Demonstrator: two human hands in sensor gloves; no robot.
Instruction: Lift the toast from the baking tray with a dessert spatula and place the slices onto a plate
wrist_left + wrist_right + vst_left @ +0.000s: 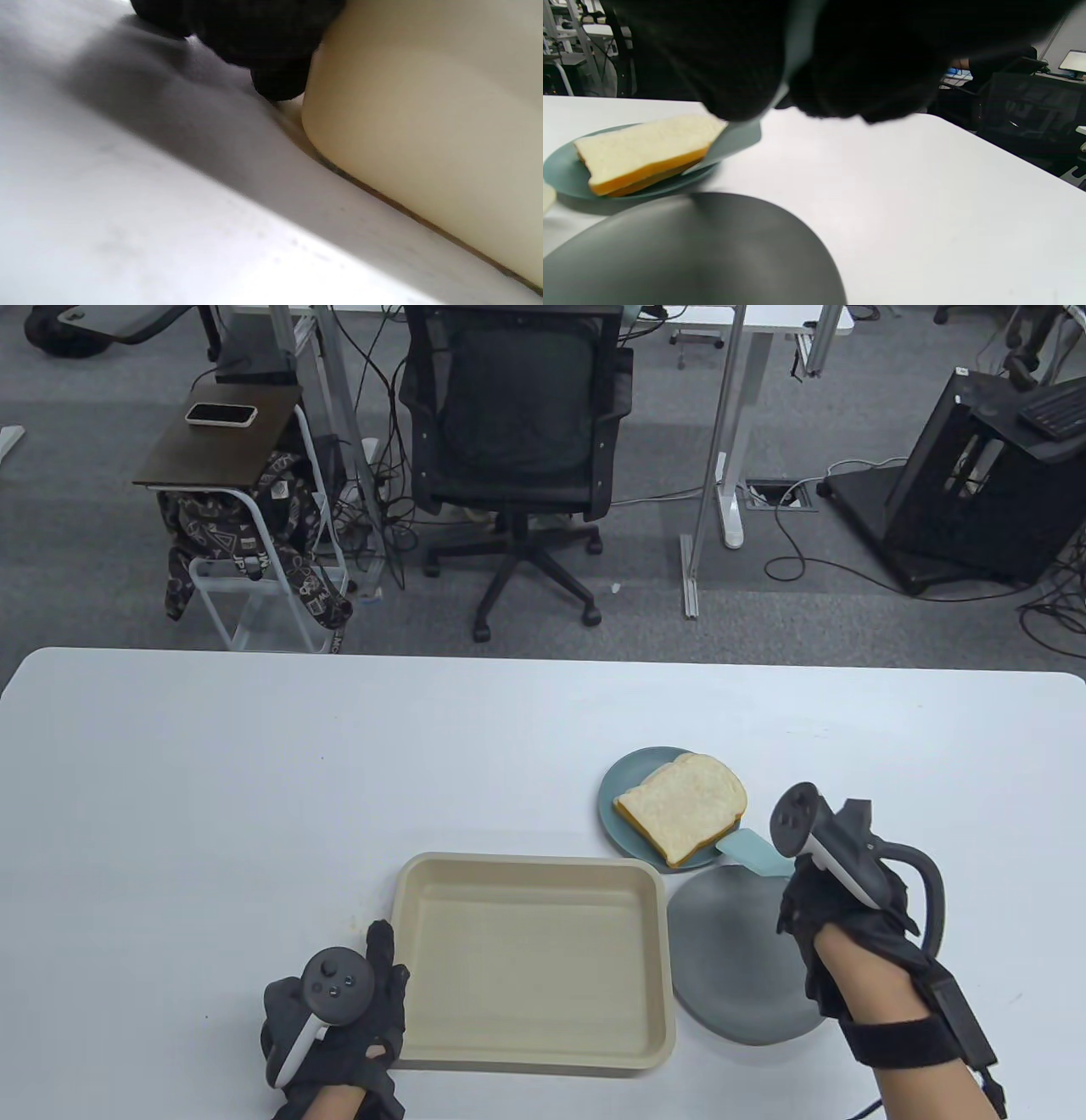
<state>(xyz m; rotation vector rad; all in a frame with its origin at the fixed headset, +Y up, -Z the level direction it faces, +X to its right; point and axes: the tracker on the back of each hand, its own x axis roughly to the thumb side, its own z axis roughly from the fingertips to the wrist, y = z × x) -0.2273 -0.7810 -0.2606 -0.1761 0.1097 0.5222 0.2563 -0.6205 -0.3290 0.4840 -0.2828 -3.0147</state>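
The toast lies on the teal plate, right of centre on the surface, just beyond the tray's far right corner. In the right wrist view an orange-brown layer shows under the white slice; whether that is crust or a second slice is unclear. The spatula has its pale teal blade tucked under the toast's near right edge, so its tip is hidden; its handle disappears into the right hand. In the right wrist view the glove blacks out the top of the frame, with only the blade emerging below it.

The beige tray sits near the front edge, holding nothing. A grey plate lies just right of it, partly under the right hand, its rim close to the teal plate.

The surface is white. Behind it are grey carpet, a black office chair, desk legs, trailing cables, and a small side table with a phone on it.

The right hand has its fingers curled around the spatula handle. The left hand rests on the surface at the tray's near left corner, fingers straight and touching the tray wall; the left wrist view shows a fingertip against the tray, blurred.
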